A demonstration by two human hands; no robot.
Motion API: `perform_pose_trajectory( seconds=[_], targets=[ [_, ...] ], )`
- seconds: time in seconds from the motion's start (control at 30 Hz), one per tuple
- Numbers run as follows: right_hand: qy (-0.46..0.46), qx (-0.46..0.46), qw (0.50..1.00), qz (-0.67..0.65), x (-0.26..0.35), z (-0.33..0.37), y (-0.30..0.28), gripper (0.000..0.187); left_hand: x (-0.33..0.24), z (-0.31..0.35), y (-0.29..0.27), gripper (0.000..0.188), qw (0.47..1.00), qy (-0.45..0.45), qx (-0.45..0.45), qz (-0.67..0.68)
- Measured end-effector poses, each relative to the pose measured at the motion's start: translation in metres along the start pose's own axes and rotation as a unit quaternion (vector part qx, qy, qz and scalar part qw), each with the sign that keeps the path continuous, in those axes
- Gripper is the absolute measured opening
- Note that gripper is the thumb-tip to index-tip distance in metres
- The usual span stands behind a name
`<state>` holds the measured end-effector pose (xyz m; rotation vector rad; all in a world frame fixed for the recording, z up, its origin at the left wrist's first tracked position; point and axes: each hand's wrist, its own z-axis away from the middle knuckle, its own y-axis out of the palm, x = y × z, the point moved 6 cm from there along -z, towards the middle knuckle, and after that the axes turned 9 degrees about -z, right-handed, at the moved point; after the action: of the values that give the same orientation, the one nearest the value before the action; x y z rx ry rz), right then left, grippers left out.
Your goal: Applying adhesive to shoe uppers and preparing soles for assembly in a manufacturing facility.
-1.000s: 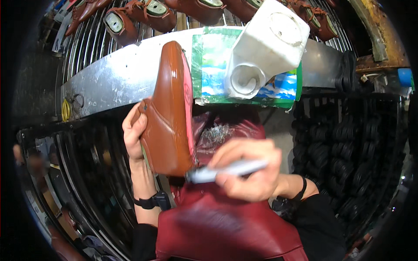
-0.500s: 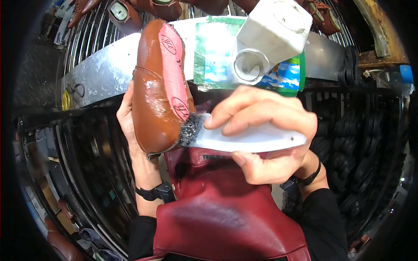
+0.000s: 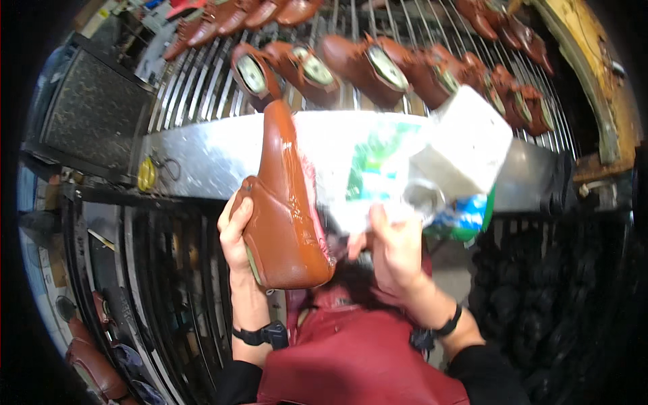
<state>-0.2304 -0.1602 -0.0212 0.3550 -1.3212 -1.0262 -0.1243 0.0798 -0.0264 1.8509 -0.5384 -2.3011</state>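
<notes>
My left hand [image 3: 236,233] grips a brown leather shoe [image 3: 283,223] by its opening side, toe pointing away from me. The shoe is turned on its side, and a strip of its pink sole [image 3: 312,196] faces right. Wet, shiny streaks show on the leather near that sole edge. To the right, my right hand [image 3: 399,253] is closed on a white-handled brush [image 3: 347,214]; motion blurs it, and its dark bristles are barely visible beside the sole. Just beyond that hand a white plastic container [image 3: 469,138] leans with its mouth toward me.
The container rests on a green and blue printed sheet [image 3: 466,223] over a metal ledge [image 3: 202,158]. Behind it, several brown shoes [image 3: 364,67] line a rack of metal bars [image 3: 202,88]. Yellow-handled scissors [image 3: 146,174] lie at the left; dark stacked pieces [image 3: 533,290] fill the right.
The shoe has turned in my left hand, showing more of its side and less sole. My right hand and the brush have swung away from the heel. The view has tilted up toward the rack.
</notes>
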Motion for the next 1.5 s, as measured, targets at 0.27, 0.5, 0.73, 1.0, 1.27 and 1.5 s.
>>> perform_pose_trajectory(
  seconds=[0.27, 0.5, 0.73, 1.0, 1.27, 1.5],
  targets=[
    [-0.108, -0.045, 0.993, 0.0, 0.054, 0.017, -0.003, 0.022, -0.189, -0.225, -0.098, 0.041, 0.774, 0.217, -0.176, -0.568],
    [-0.1, -0.078, 0.991, 0.039, 0.045, -0.004, 0.002, 0.023, -0.141, -0.368, -0.088, 0.061, 0.546, -0.027, -0.198, -0.814],
    [-0.139, -0.082, 0.985, 0.06, 0.049, 0.007, -0.006, 0.025, -0.196, -0.161, -0.023, 0.083, 0.562, 0.116, -0.22, -0.789],
    [-0.007, 0.01, 0.999, -0.03, 0.018, 0.018, -0.017, 0.017, -0.295, 0.106, -0.036, 0.059, 0.624, 0.305, -0.38, -0.611],
    [-0.136, -0.011, 0.99, -0.035, 0.045, 0.039, -0.05, 0.017, -0.238, 0.197, -0.093, 0.066, 0.754, 0.368, -0.383, -0.388],
    [-0.35, -0.074, 0.881, 0.309, 0.086, 0.039, -0.092, 0.013, -0.244, 0.263, -0.147, 0.071, 0.784, 0.368, -0.459, -0.199]
  ],
)
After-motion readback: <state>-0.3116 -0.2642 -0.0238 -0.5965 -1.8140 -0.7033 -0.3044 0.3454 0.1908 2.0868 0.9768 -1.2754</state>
